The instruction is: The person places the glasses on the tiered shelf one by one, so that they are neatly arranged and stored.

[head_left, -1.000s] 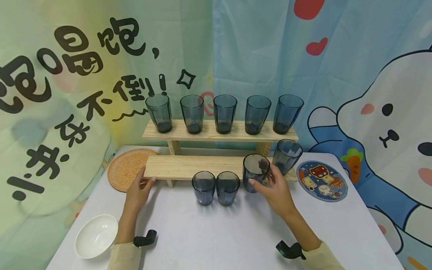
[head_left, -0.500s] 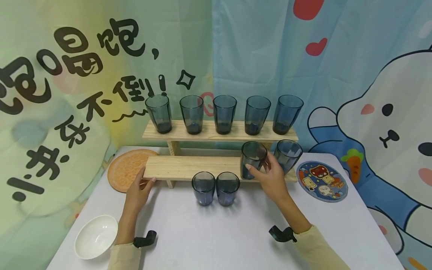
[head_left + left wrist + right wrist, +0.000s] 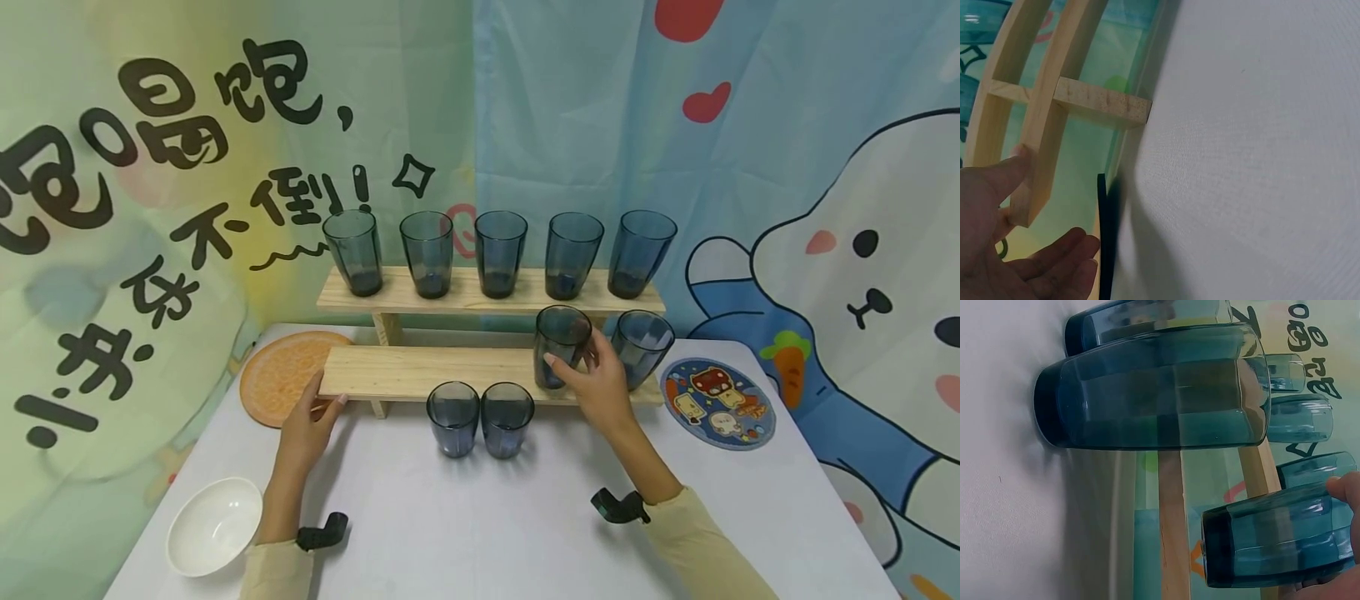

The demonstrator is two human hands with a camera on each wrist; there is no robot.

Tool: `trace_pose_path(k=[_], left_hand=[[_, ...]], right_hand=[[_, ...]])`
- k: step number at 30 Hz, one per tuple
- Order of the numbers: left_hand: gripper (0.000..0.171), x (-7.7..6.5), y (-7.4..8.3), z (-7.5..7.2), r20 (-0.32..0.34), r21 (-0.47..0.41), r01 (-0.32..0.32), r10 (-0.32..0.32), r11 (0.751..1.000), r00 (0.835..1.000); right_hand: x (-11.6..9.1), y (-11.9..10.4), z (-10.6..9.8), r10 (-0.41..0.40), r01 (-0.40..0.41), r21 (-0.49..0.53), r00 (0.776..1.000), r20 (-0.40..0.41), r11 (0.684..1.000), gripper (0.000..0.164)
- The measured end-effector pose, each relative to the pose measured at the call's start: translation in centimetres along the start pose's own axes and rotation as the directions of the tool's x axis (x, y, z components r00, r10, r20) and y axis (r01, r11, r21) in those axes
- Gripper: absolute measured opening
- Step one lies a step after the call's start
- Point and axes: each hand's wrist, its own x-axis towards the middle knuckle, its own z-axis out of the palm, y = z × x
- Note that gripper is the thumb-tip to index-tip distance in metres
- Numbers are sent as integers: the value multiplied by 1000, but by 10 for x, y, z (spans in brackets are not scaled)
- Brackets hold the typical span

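My right hand (image 3: 606, 392) holds a blue-grey tinted glass (image 3: 553, 346) upright at the right part of the lower wooden shelf (image 3: 420, 371). In the right wrist view its thumb lies on the side of this glass (image 3: 1272, 537), near the rim. Just to the right, a similar glass (image 3: 643, 354) stands on the same shelf. My left hand (image 3: 306, 429) grips that shelf's left end, the thumb on its front edge in the left wrist view. Two more glasses (image 3: 453, 425) stand side by side on the white table in front.
Several glasses (image 3: 498, 250) line the upper shelf (image 3: 461, 303). A white bowl (image 3: 214, 527) sits at the front left of the table (image 3: 450, 533). An orange round mat (image 3: 277, 379) lies left of the rack, a blue patterned mat (image 3: 717, 402) right of it. A printed curtain (image 3: 555, 100) hangs behind.
My right hand has carried its glass up and back, from in front of the lower shelf to over it. My left hand has kept its hold on the shelf end.
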Motion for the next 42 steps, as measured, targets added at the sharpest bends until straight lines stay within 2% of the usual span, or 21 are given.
trace_pose_path(k=[10,30,37,42], left_hand=[[73,2,0,1,-14,1,-12,12,1000,1000],[74,1,0,0,4,-4,-2,3,1000,1000],[75,0,0,0,3,-4,-5,5,1000,1000],[74,0,-1,0,3,-6,-5,5,1000,1000]], right_hand=[[1,1,0,-13,13,-2,1000,-8,1000,67],[1,4,-1,-4,4,3,1000,-12,1000,65],[0,6,-1,3,-3,-6,1000,1,1000,73],[-3,9,0,21,-20,-56,1000,20,998,81]])
